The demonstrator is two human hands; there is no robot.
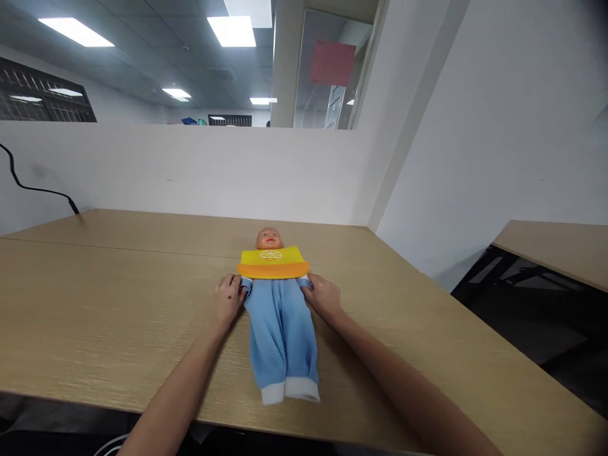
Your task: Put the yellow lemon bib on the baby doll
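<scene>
A baby doll (269, 239) lies on its back on the wooden table, its head toward the wall. It wears light blue fleece clothes (281, 329) with white cuffs at the legs. Over its chest lies a yellow bib (272, 255) with a citrus-slice print and an orange lower pocket. My left hand (230, 296) is closed at the doll's sleeve on the left, just below the bib's edge. On the other side my right hand (325, 295) closes on the opposite sleeve. The doll's own hands are hidden.
The wooden table (142, 304) reaches back to a white wall (228, 171) with a window above. A black cable (42, 189) runs down at the far left. Another table (555, 250) stands to the right, across a gap.
</scene>
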